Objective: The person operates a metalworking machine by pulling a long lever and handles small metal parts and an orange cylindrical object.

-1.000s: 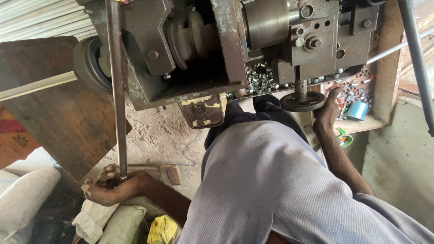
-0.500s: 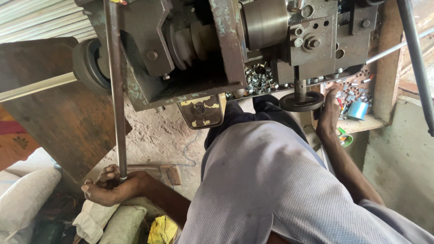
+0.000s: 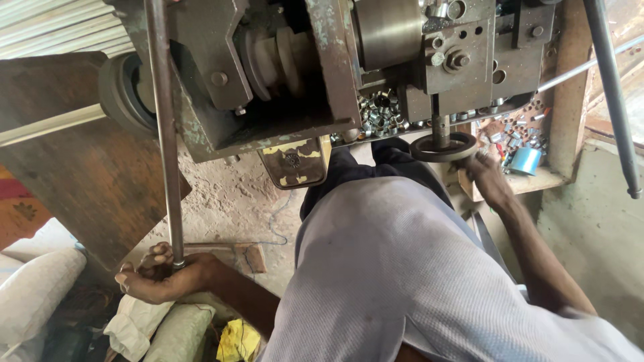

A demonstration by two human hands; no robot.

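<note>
The left hand [image 3: 157,276] is curled around the lower end of a long steel rod [image 3: 165,127], fingers wrapped part way with the rod's tip sitting in the palm. The rod runs straight up from the hand, passing in front of the grey-green machine body [image 3: 268,74] and out of the top of the view. The right hand [image 3: 488,179] reaches up to the dark round handwheel [image 3: 444,146] under the machine; its fingers rest at the wheel's rim, though how tightly they close on it cannot be told. Just left of the handwheel, a heap of small shiny metal rings [image 3: 381,112] lies on the machine bed. Beyond the right hand a wooden shelf [image 3: 537,179] holds more scattered small parts and a blue cylinder [image 3: 524,161]. The person's grey-clad knee [image 3: 389,268] fills the space between the two arms, blocking the floor below. Pale sacks [image 3: 40,281] lie beside the left hand
</note>
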